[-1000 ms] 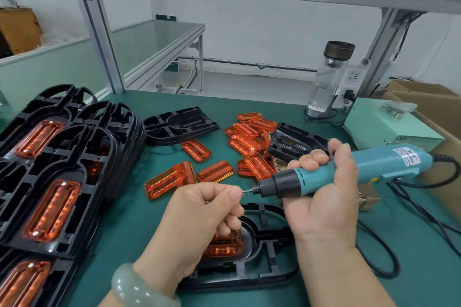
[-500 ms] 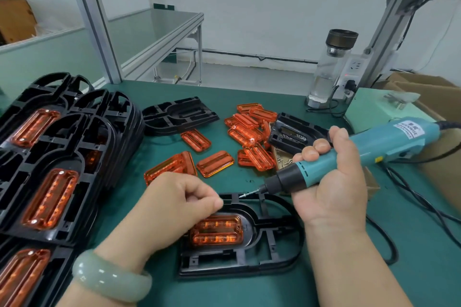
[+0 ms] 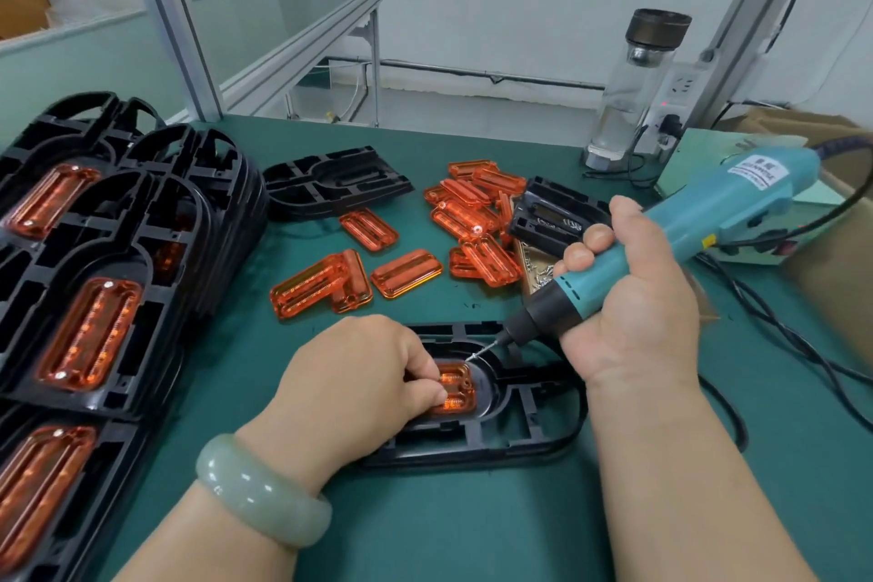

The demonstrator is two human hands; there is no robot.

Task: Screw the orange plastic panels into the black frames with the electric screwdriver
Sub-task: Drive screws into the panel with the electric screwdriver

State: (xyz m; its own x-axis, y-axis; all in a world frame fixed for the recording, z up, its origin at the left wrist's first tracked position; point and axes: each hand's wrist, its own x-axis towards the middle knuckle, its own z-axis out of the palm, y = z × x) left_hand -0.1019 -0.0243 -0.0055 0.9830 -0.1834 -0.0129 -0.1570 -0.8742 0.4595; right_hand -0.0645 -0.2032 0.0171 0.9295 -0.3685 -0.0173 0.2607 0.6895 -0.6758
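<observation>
We see the right hand (image 3: 633, 321) wrapped round the barrel of a teal electric screwdriver with a black nose (image 3: 685, 227), fingers and thumb closed firmly on it. The tool slants down to the left, and its thin bit carries a small screw (image 3: 472, 355) at the upper right corner of an orange translucent plastic panel (image 3: 458, 388). That panel sits in the rounded recess of a black moulded plastic frame (image 3: 534, 421), which lies flat on the green table (image 3: 472, 525) near its front edge, between the two forearms.

The left hand (image 3: 354, 378) lies over the left end of the frame. Its fingers are curled, and the thumb and fingertips pinch down on the left part of the panel, covering it. We cannot tell whether anything lies inside the palm. A pale green stone bangle (image 3: 260, 491) circles that wrist.

On the left stands a leaning stack of black frames already fitted with orange panels (image 3: 94, 298). Further back lies one empty black frame (image 3: 330, 184), with a scatter of loose orange panels (image 3: 472, 213) beside it. Just right of these, a small tray of screws (image 3: 538, 269) shows behind the screwdriver's nose. A black cable (image 3: 779, 331) runs from the tool across the table on the right, near a pale green box (image 3: 685, 170). A clear bottle with a dark cap (image 3: 633, 80) stands at the back edge.
</observation>
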